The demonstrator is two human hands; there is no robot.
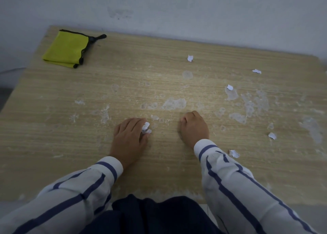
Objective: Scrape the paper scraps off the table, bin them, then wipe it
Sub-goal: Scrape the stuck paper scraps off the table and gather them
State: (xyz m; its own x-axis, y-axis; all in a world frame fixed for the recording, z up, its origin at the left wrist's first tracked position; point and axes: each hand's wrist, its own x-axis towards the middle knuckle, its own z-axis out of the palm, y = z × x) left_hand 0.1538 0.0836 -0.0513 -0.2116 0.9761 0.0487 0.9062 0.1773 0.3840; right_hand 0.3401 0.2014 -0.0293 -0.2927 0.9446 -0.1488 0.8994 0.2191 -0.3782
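My left hand rests on the wooden table near the front middle, fingers curled around a small wad of white paper scraps. To its right, my right hand lies on the table with fingers curled in; whether it holds anything is hidden. Several loose white scraps lie on the right half: one at the back, one further right, one in the middle right, one near the right edge, one beside my right sleeve.
A folded yellow cloth with black trim lies at the table's back left corner. Pale dried stains cover the middle and right of the tabletop. A grey wall runs behind the table. My dark trousers show at the front edge.
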